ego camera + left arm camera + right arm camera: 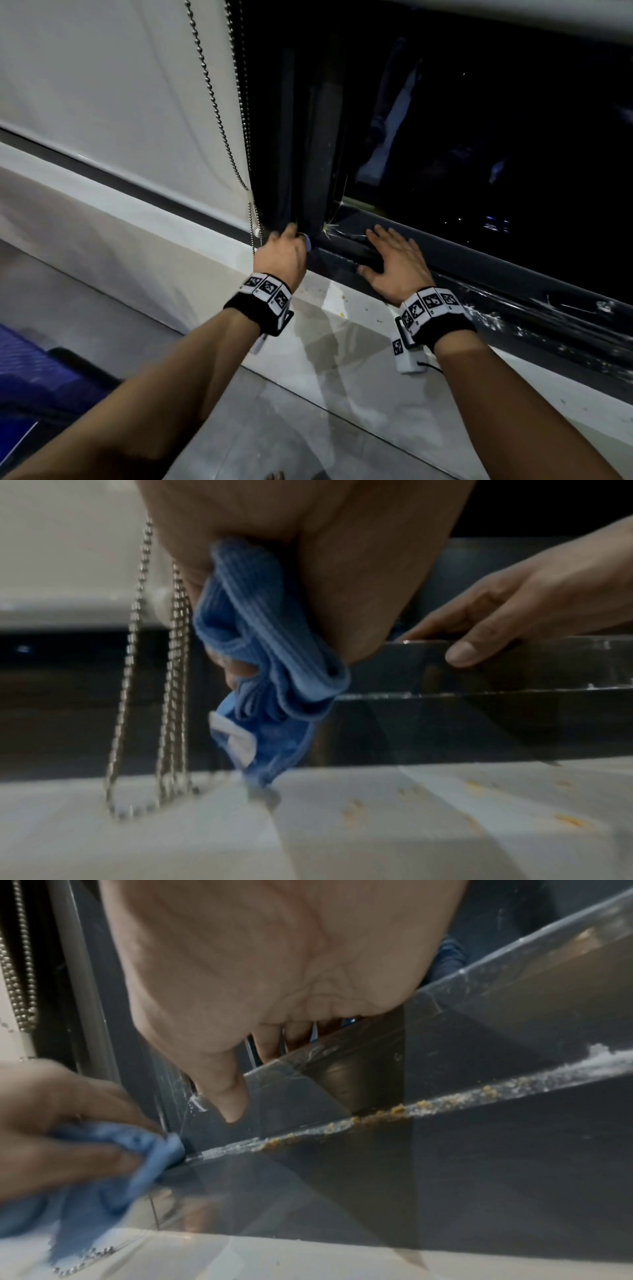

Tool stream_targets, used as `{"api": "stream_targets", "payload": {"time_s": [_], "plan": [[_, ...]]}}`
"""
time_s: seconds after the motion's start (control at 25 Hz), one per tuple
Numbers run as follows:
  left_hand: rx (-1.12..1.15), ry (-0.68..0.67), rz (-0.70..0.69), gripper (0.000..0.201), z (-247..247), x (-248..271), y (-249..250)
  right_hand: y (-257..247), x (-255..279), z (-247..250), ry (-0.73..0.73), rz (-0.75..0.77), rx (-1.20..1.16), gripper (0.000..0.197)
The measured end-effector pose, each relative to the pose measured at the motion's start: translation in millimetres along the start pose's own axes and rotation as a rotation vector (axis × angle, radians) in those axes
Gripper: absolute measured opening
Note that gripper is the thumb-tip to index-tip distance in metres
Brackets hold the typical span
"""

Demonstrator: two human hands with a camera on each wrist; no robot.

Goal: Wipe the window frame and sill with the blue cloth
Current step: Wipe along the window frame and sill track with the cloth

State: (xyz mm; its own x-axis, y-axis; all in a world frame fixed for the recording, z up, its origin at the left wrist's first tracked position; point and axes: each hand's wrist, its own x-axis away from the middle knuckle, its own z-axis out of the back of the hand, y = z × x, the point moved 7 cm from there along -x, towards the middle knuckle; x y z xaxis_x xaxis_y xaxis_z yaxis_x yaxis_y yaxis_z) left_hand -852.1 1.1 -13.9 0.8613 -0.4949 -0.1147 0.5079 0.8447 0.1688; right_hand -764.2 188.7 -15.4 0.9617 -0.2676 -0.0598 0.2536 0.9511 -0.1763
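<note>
Hanging just left of the left hand [286, 255], which grips one bunched blue cloth [270, 653], are bead chains [171, 685]; right hand [394, 262] lies spread flat on the dark window frame [496, 270].

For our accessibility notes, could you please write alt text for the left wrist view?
A left hand grips a bunched blue cloth beside a dark window frame, above a pale, speckled sill. A beaded blind chain hangs left; the right hand rests on the frame.

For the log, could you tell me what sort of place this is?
Probably a room indoors at night: a dark window frame above a white sill, a white roller blind with bead chain, black glass.
</note>
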Motion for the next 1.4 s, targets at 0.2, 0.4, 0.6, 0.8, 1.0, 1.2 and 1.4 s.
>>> {"api": "stream_targets", "payload": {"time_s": [0.2, 0.4, 0.6, 0.8, 1.0, 1.2, 1.4], "plan": [[0.159, -0.087, -0.073, 0.027, -17, 6, 20, 0, -1, 4, -0.049, 0.015, -0.062, 0.075], [0.275, -0.076, -0.083, 0.014, -12, -9, 14, 48, 19, 42, 0.100, -0.055, -0.181, 0.059], [0.272, -0.077, -0.128, 0.016, -31, 0, 52, 81, 45, 25, -0.052, -0.207, 0.037, 0.070], [0.295, -0.169, -0.309, 0.016, -32, 18, 92, 82, 45, 24, -0.050, -0.195, -0.015, 0.068], [0.301, -0.023, -0.084, 0.004, -10, -9, 31, 110, 73, 30, 0.007, -0.285, 0.028, 0.066], [0.322, -0.029, -0.232, 0.010, -32, 9, 97, 108, 71, 27, 0.029, -0.292, 0.017, 0.069], [0.276, -0.193, -0.258, 0.026, -33, -2, 78, 120, 79, 28, 0.007, -0.247, 0.002, 0.070]]}}
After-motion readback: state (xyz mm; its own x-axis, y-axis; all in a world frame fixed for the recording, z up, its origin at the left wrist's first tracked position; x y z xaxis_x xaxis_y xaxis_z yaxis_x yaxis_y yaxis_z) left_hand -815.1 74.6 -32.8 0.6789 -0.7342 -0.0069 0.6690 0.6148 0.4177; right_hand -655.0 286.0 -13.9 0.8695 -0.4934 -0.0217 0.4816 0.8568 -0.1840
